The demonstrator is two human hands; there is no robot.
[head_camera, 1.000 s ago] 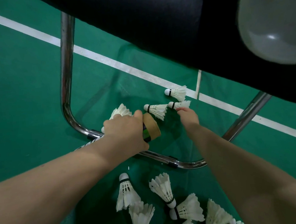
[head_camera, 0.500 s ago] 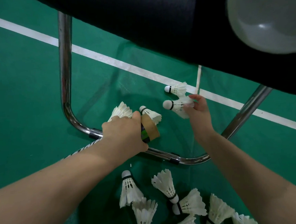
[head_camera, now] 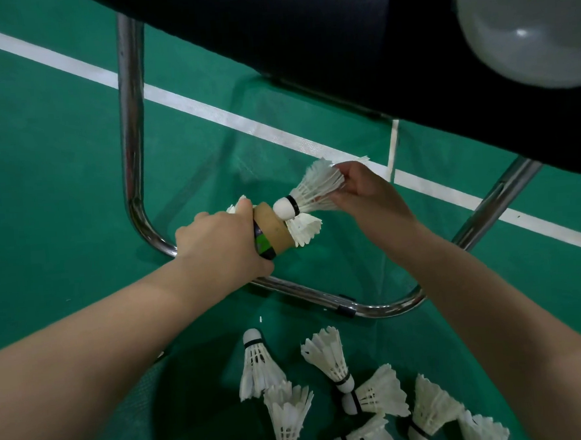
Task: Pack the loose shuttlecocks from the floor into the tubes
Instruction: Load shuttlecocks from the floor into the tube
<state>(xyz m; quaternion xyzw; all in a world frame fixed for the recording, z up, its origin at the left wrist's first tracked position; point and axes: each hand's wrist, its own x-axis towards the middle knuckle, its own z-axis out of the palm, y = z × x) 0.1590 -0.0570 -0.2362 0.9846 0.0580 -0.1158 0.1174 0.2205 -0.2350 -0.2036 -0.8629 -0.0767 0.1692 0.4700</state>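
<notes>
At frame centre the left hand [head_camera: 222, 244] gripped the brown cardboard tube [head_camera: 271, 229], while the right hand [head_camera: 365, 191] pinched a white feather shuttlecock [head_camera: 311, 189] by its skirt, cork at the tube mouth. Another shuttlecock [head_camera: 303, 232] there possibly sat partly inserted. Many loose shuttlecocks [head_camera: 326, 355] lay on the green floor [head_camera: 58, 166] at lower frame; most packing remained.
</notes>
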